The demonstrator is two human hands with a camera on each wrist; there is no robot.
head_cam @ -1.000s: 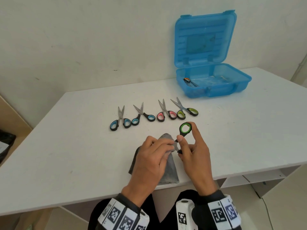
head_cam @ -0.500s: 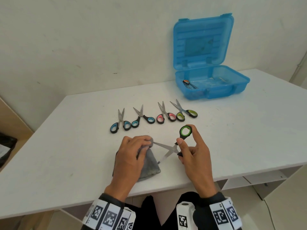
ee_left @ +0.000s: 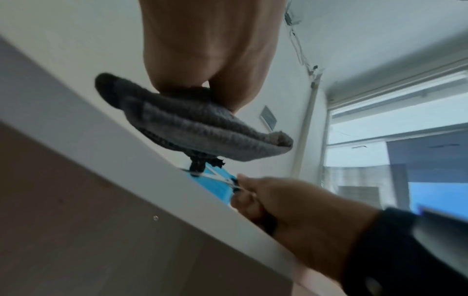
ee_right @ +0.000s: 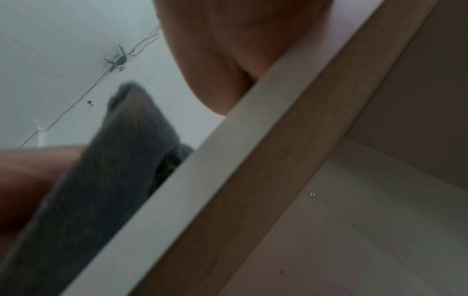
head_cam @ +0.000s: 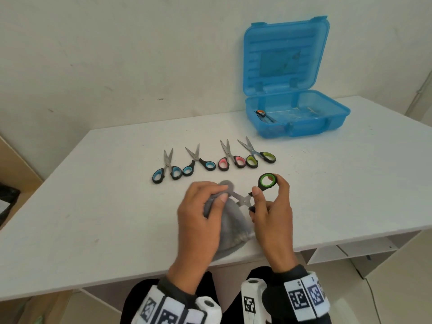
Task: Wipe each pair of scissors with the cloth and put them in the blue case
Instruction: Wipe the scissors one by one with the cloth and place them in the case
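My right hand (head_cam: pixel 268 204) holds a pair of green-handled scissors (head_cam: pixel 267 181) by the handles, blades spread and pointing left. My left hand (head_cam: pixel 205 202) pinches the grey cloth (head_cam: pixel 233 225) around one blade. In the left wrist view the cloth (ee_left: pixel 192 124) hangs from my fingers and the right hand (ee_left: pixel 291 204) shows below. Several more scissors lie in a row behind: two blue-handled pairs (head_cam: pixel 167 170) (head_cam: pixel 198 163), a pink pair (head_cam: pixel 230 159) and a lime pair (head_cam: pixel 259 155). The open blue case (head_cam: pixel 304 125) stands at the back right with an orange-handled pair (head_cam: pixel 263 114) inside.
The white table (head_cam: pixel 93 206) ends at a front edge just under my wrists, seen close in the right wrist view as table edge (ee_right: pixel 202 180). A wall runs behind the table. A shelf (head_cam: pixel 350 249) sits beneath the table at the right.
My left hand with the cloth slid left along the blade to its tip, then came back right toward the pivot. The right hand kept the scissors nearly still.
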